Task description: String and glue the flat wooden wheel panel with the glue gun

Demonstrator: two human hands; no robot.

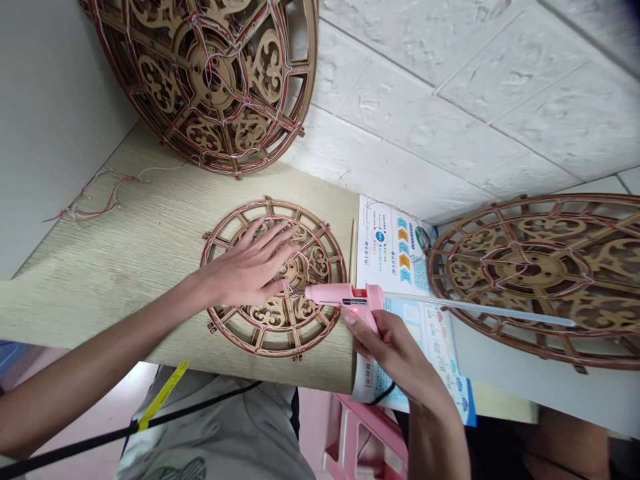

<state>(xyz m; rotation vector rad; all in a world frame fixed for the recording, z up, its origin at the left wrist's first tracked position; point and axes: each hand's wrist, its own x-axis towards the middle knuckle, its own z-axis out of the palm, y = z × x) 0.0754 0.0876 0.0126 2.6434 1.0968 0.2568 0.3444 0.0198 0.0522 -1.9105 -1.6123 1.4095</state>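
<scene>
Across the wood-grain tabletop (125,267), a small brown openwork disc (271,312) lies flat, wired in red and white. The left hand (253,263) rests open over it, fingers spread. The right hand (387,347) grips a pink glue gun (345,293), its nozzle by the left thumb; a translucent glue stick (500,310) sits in its back end, mostly sticking out over printed sheets (395,267) towards another disc (530,267).

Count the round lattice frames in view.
3: a small frame under the left hand; an upper-left frame beyond it, cut off at the top; a far-right frame, cut off at the picture's edge. Others could be out of view.
</scene>
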